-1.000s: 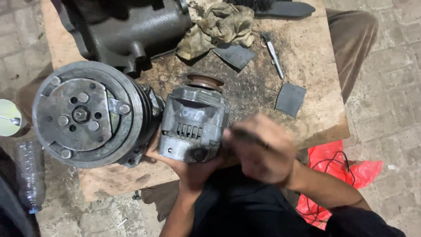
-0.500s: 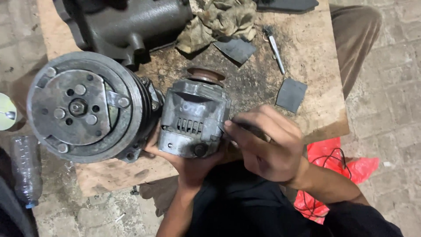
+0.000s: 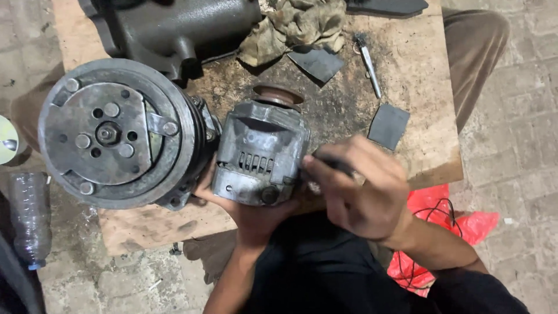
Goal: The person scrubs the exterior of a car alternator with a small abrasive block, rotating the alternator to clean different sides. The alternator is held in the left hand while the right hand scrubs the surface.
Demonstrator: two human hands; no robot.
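Sitting at the near edge of the wooden table (image 3: pixel 424 116), the grey alternator (image 3: pixel 261 154) lies with its long axis running from 6 o'clock, where its finned rear cover faces the person, toward 12 o'clock, where its brown pulley (image 3: pixel 278 94) points away across the board. The left hand (image 3: pixel 244 206) comes up from 6 o'clock beneath the housing, fingers spread and curled into a cradle around the lower left corner, so the casing rests in the palm and is propped against the table edge. The right hand (image 3: pixel 363 195) lies at 3 o'clock of the alternator, just beside its right flank; its fingers are pressed together in a pinch around a thin dark tool (image 3: pixel 334 164), whose tip meets the lower right edge of the housing. What kind of tool it is cannot be told, since the fingers hide most of it. Of the two, the left hand bears the casing while the right only touches it through the tool. Touching the alternator at 9 o'clock sits a large round compressor clutch (image 3: pixel 113 134) with its bolted face plate up. Farther out, at 12 o'clock, lie a crumpled rag (image 3: pixel 296 26) and a dark metal casting (image 3: pixel 174 29); at 2 o'clock a small brush (image 3: pixel 369 64) and a dark square of abrasive sheet (image 3: pixel 388 125) rest on the stained board.
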